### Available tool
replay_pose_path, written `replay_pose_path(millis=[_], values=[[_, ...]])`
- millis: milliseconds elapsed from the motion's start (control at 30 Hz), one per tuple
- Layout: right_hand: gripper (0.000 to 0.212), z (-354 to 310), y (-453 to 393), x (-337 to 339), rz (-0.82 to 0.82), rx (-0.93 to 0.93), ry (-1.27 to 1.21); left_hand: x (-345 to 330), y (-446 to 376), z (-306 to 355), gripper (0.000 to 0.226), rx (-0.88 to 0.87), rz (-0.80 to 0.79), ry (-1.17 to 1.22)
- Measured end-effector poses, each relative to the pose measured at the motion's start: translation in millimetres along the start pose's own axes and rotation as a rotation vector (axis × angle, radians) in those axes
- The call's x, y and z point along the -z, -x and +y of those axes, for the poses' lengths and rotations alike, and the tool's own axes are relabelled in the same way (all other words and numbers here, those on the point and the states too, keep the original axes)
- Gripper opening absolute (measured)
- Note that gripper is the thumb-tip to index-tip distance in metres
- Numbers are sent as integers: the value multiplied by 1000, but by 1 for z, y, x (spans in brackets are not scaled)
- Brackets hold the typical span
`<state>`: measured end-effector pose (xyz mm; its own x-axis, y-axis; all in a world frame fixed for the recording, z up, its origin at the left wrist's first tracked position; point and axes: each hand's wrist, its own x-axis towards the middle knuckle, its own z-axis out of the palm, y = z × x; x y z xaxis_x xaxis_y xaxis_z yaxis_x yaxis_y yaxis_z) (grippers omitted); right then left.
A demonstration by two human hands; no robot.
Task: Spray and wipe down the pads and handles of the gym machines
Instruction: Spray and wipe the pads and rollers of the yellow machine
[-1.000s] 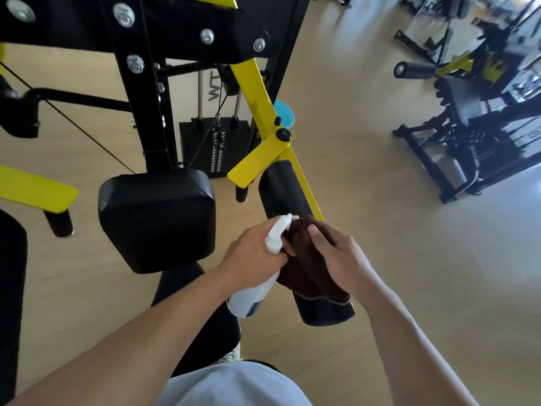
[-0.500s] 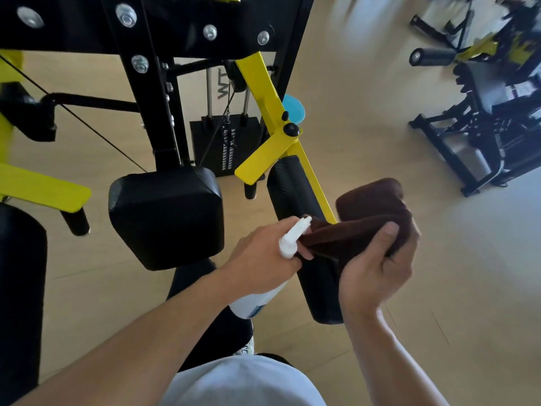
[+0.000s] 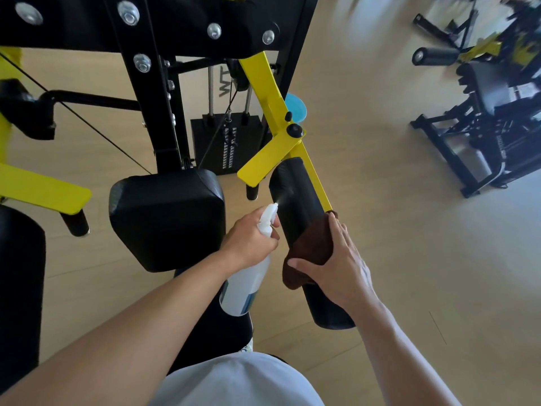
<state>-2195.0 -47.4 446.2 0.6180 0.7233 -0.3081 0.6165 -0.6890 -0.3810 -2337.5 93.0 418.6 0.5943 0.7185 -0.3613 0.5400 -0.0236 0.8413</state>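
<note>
Spraying the arm pad [image 3: 295,200], the long black roll fixed along the yellow lever [image 3: 272,92] at the right side of the machine frame. A faint mist shows at the nozzle of the spray bottle [image 3: 248,276], aimed at the pad's upper, far half. To do this step well, judged from the layout: keep the nozzle near and square to the bare vinyl, wet the far end up to the lever joint, and hold the brown cloth [image 3: 310,247] below the spray so that it stays ready to wipe downward.

The left hand [image 3: 248,241] grasps the bottle neck, fingers curled at the trigger, the forearm reaching in from the lower left. The right hand [image 3: 339,268] presses the cloth against the pad's near half, fingers extended along the outer side, thumb spread across the cloth. Beside the arm pad, toward the frame's centre, sits the square chest pad [image 3: 167,218], not touched by either hand.
</note>
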Motion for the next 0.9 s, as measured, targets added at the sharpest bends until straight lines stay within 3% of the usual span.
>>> replay_pose_path(millis=[167,367,533,633,767,900], values=[[97,3,-1,-10,137,22,27,1,-8,5,22,-5,5,14],[47,6,0,-5,242,59,-146,-6,-2,-5,26,-11,-69,-41],[40,37,3,34,0,101,-141,-18,12,-13,36,-35,-200,-137],[43,62,9,56,-121,95,-113,-23,20,-15,30,-40,-229,-156],[39,79,26,64,-163,66,-176,-31,31,-15,20,-53,-252,-180],[36,83,41,68,-165,33,-222,-36,38,-15,28,-78,-287,-202]])
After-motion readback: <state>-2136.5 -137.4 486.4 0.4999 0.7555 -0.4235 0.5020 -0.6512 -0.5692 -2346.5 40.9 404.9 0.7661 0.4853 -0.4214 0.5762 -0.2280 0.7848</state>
